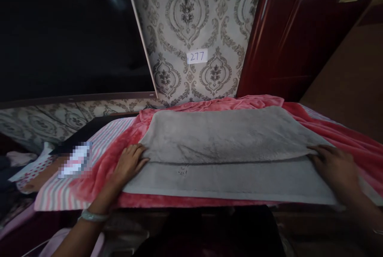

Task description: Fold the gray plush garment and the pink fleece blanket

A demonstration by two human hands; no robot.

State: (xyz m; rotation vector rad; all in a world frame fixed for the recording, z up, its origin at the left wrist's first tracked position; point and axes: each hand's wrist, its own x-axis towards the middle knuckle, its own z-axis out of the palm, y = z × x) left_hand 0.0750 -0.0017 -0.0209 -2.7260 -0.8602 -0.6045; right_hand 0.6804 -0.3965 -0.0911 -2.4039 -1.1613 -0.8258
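Note:
A grey towel lies spread across the surface before me, its far part folded over toward me so that the fold's edge runs above the near strip. A small embroidered mark shows on that near strip. My left hand pinches the left end of the folded-over edge between thumb and fingers. At the opposite end, my right hand grips the right corner of the same edge, its fingertips partly under the cloth. Underneath is a red plush blanket, lying on a striped cloth.
A large dark television screen stands at the back left. Behind the towel is a patterned wall with a paper label reading 277. A dark red glossy panel rises at the right. Several items are piled at the far left.

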